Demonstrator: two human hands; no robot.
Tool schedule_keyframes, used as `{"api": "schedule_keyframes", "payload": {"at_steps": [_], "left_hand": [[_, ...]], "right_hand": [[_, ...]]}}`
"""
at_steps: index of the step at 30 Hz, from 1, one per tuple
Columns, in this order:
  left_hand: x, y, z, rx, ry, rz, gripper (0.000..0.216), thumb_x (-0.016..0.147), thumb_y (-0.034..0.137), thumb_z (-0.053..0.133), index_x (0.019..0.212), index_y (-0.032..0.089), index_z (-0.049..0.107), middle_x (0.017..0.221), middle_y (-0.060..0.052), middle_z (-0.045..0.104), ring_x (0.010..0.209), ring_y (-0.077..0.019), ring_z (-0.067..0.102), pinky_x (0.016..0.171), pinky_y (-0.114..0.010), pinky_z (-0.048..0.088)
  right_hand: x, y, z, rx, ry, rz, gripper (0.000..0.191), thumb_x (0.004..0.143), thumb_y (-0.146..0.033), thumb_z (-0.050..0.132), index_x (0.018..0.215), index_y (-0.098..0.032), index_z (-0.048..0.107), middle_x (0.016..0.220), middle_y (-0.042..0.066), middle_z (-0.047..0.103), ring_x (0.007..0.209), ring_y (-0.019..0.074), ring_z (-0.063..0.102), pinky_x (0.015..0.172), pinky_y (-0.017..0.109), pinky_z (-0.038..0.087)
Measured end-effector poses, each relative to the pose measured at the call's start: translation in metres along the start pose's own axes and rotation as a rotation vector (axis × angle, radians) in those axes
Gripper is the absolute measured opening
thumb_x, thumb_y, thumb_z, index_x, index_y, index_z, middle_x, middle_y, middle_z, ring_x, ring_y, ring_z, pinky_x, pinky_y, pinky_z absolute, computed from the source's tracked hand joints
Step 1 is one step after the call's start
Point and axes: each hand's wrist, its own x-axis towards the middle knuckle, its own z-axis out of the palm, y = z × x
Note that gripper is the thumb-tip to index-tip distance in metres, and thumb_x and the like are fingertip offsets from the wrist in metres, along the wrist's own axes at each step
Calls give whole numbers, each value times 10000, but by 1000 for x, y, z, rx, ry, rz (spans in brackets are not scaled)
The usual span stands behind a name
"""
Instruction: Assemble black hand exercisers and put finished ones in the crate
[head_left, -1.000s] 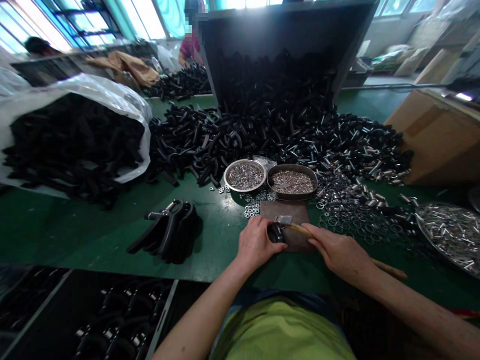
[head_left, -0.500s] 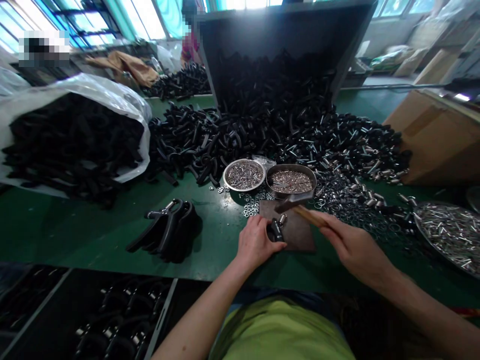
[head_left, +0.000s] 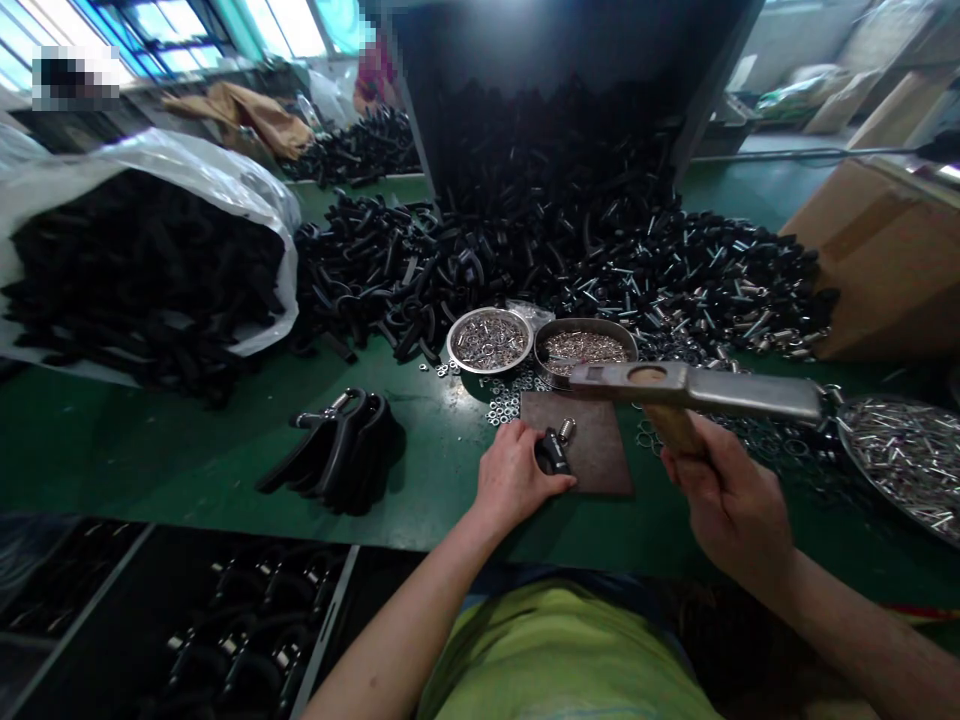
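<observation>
My left hand (head_left: pixel 512 475) is closed on a small black handle part (head_left: pixel 553 455) with a metal pin (head_left: pixel 567 429) at its end, and presses it onto a dark brown plate (head_left: pixel 592 456) on the green table. My right hand (head_left: pixel 731 500) grips the wooden handle of a hammer (head_left: pixel 694 389). The long steel hammer head is raised high, level with the bowls and well above the part.
Two metal bowls (head_left: pixel 489 340) (head_left: pixel 586 347) of small hardware stand behind the plate, with loose washers around them. A pile of black handles (head_left: pixel 525 250) spills from a dark bin. There is a finished stack (head_left: pixel 345 450) to the left, a white bag (head_left: pixel 150 260), a tray of pins (head_left: pixel 900 460) and a cardboard box (head_left: pixel 885 260).
The hammer rested on the part a second ago. My right hand has since lifted it up and toward me. My left hand kept holding the part on the plate.
</observation>
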Motion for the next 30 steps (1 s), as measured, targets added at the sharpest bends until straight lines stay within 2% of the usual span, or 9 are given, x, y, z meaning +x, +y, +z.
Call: {"api": "schedule_keyframes", "payload": {"at_steps": [5, 11, 14, 17, 21, 23, 25, 28, 30], "left_hand": [[0, 1, 0, 5, -3, -8, 540, 587, 499, 755, 1014, 214, 587, 1070, -60, 549, 1057, -242, 490, 840, -328, 428], [-1, 0, 2, -5, 12, 5, 574, 568, 534, 751, 1006, 200, 586, 1061, -71, 547, 1047, -260, 491, 809, -338, 434], [-1, -1, 0, -71, 40, -37, 563, 551, 513, 768, 978, 198, 579, 1044, -67, 557, 1029, -258, 503, 821, -339, 422], [-3, 2, -6, -274, 119, -166, 560, 577, 529, 748, 982, 196, 553, 1004, -61, 581, 964, -243, 536, 816, -341, 413], [-8, 20, -10, -658, 172, -317, 552, 627, 518, 725, 1030, 208, 511, 973, -53, 612, 902, -229, 566, 786, -325, 423], [-11, 32, -7, -759, 153, -282, 518, 663, 454, 718, 1062, 199, 507, 1011, -68, 616, 924, -231, 566, 800, -325, 428], [-11, 37, -3, -765, 71, -178, 479, 706, 385, 691, 1107, 189, 518, 1058, -86, 614, 944, -232, 569, 815, -332, 438], [3, 28, -9, -622, -82, 12, 463, 733, 347, 663, 1157, 197, 552, 1104, -94, 614, 969, -235, 577, 827, -344, 457], [28, 10, -26, -489, -39, 45, 444, 736, 340, 660, 1152, 210, 579, 1114, -81, 619, 997, -229, 575, 852, -341, 459]], "right_hand": [[1, 18, 12, -184, -301, 16, 348, 905, -304, 407, 1225, -306, 544, 1015, 9, 713, 786, 214, 691, 651, 332, 533], [-4, 38, 11, -382, -64, 48, 388, 932, -322, 370, 1294, -263, 499, 1171, 42, 649, 878, 216, 671, 680, 330, 517], [-11, 58, 10, -605, -32, 48, 408, 925, -355, 392, 1308, -266, 500, 923, 63, 702, 709, 222, 650, 540, 320, 449], [-12, 73, 14, -719, -46, -24, 381, 911, -325, 413, 1249, -237, 567, 794, 94, 661, 712, 265, 609, 551, 357, 416], [1, 51, 27, -315, 23, -58, 416, 912, -327, 405, 1294, -184, 489, 1047, 130, 636, 948, 273, 591, 752, 399, 468], [12, 25, 35, 2, -26, -63, 452, 918, -344, 390, 1346, -197, 400, 1112, 102, 628, 967, 221, 606, 801, 354, 485], [25, 4, 41, 173, -68, -34, 394, 905, -366, 405, 1259, -209, 477, 1108, 79, 645, 964, 206, 623, 812, 329, 491], [43, -4, 44, 163, -100, 62, 274, 873, -393, 443, 1015, -223, 605, 1010, 53, 686, 909, 214, 648, 777, 322, 495], [51, 1, 43, 63, -182, 83, 252, 869, -387, 437, 981, -249, 615, 954, 25, 699, 834, 207, 663, 722, 320, 491]]}}
